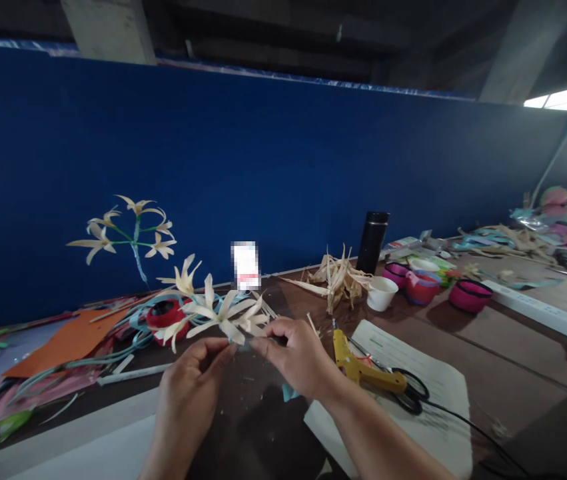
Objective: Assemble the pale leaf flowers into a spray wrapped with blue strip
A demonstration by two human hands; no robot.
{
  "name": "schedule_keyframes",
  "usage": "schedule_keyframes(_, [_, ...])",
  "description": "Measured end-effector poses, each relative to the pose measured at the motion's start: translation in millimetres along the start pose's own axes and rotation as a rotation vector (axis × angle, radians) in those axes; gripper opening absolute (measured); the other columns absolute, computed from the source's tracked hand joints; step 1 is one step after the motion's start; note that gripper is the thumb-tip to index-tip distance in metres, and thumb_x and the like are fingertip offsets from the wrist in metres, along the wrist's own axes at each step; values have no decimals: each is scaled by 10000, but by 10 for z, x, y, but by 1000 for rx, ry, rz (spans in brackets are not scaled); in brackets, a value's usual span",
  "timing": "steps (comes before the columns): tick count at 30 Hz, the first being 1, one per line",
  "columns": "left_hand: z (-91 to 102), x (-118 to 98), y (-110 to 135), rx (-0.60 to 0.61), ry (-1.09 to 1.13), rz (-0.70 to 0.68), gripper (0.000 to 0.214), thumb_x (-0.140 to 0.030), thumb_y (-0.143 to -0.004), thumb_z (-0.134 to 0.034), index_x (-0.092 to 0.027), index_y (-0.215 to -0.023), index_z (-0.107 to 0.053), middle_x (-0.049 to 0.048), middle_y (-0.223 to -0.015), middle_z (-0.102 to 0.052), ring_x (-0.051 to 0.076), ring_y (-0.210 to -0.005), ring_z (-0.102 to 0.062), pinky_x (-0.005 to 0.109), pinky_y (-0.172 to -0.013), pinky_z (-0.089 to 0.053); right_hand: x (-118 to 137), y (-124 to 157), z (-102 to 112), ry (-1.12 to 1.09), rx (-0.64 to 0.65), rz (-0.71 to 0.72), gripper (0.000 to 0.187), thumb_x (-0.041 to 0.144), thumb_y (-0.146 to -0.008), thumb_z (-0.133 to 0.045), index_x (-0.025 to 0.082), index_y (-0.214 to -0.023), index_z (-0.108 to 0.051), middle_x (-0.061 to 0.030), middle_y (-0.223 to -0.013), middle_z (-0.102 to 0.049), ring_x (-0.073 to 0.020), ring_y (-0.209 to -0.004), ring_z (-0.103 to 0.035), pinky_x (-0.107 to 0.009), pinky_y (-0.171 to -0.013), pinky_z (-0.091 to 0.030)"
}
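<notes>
Both hands are raised over the front of the dark brown table, pinching a cream artificial flower [226, 308] with long pointed petals, which look like dried corn husk. My left hand [190, 383] closes thumb and forefinger at the lower edge of the bloom. Opposite it, my right hand [300, 353] pinches the tip of a petal on the right side. Whatever lies between the fingertips is mostly hidden. More cream blooms [183, 277] show just behind. A finished-looking spray of similar flowers [136, 233] with green stems and a pale blue wrapped stalk stands at the left.
A yellow glue gun [370, 373] and black-handled scissors [410, 390] lie on printed paper [443, 380] at the right. Beyond are a white cup [382, 293], dried husks [338, 280], a black bottle [373, 241] and a power strip [543, 312]. Orange paper [68, 340] lies left.
</notes>
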State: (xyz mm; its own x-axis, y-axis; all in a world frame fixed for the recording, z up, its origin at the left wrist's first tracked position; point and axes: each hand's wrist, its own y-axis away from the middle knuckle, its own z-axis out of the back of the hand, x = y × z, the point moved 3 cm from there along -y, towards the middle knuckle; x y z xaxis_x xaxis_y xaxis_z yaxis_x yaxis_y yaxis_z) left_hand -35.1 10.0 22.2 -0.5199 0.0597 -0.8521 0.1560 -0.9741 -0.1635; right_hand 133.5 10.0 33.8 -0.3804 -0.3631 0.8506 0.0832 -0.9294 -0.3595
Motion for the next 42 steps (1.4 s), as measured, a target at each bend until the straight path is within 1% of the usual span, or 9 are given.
schedule_keyframes(12, [-20,19,15,98,199,79,391,-509,-667,-609,-165,-854,-617,-2,-671,-664,155,-604,-585,228,-551,-422,-13,7,-3,-117,73,-23,144,285,-781,-579,194,-752,-687,4,-700,-650,-154,-695,-590,-260,-632,-441])
schedule_keyframes(15, [-31,29,17,134,257,129,387,-499,-648,-633,-160,-834,-602,-4,-651,-654,146,-581,-576,220,-526,-415,-6,7,-3,-119,87,-19,137,277,-777,-581,197,-739,-686,10,-689,-643,-150,-683,-583,-257,-619,-439])
schedule_keyframes(17, [-37,13,18,146,274,113,364,-484,-651,-637,-160,-812,-595,-3,-656,-652,141,-587,-574,215,-529,-412,-2,8,-2,-126,88,-17,139,275,-775,-580,194,-735,-686,9,-688,-636,-148,-675,-575,-257,-612,-433])
schedule_keyframes(24, [-16,-49,26,-20,77,6,295,-470,-641,-625,-191,-735,-645,-18,-596,-659,147,-551,-569,223,-537,-415,-3,23,-1,-116,100,-35,155,287,-767,-582,173,-712,-671,27,-612,-572,-118,-592,-518,-235,-563,-394])
schedule_keyframes(29, [-5,-83,36,-79,12,-97,292,-425,-679,-587,-212,-857,-680,16,-858,-717,199,-812,-634,240,-703,-454,49,23,-9,-99,120,-37,167,290,-772,-573,177,-748,-692,26,-621,-591,-112,-599,-514,-218,-559,-388])
schedule_keyframes(33, [2,-79,39,-119,-66,-121,283,-434,-689,-561,-207,-794,-693,5,-768,-716,201,-745,-636,234,-624,-447,53,28,-19,-63,121,-37,181,270,-781,-550,167,-752,-696,29,-590,-559,-106,-564,-481,-216,-525,-362])
schedule_keyframes(36, [-2,-69,35,-109,-89,-142,295,-447,-679,-560,-204,-776,-695,-9,-697,-707,192,-677,-631,226,-565,-432,33,29,-15,-44,105,-43,182,276,-777,-558,160,-724,-688,27,-585,-550,-107,-570,-479,-219,-531,-360])
schedule_keyframes(38, [2,-70,35,-100,-83,-162,299,-441,-684,-557,-208,-808,-695,-16,-705,-710,184,-675,-631,222,-589,-436,24,27,-9,-43,103,-30,179,270,-782,-554,165,-727,-688,22,-601,-568,-110,-585,-493,-220,-539,-368])
schedule_keyframes(42, [20,-70,40,-66,-115,-105,288,-410,-697,-553,-211,-848,-696,-12,-757,-723,188,-723,-641,209,-606,-441,3,20,-4,-44,99,-25,170,269,-786,-559,180,-764,-702,6,-653,-621,-126,-625,-535,-230,-568,-396])
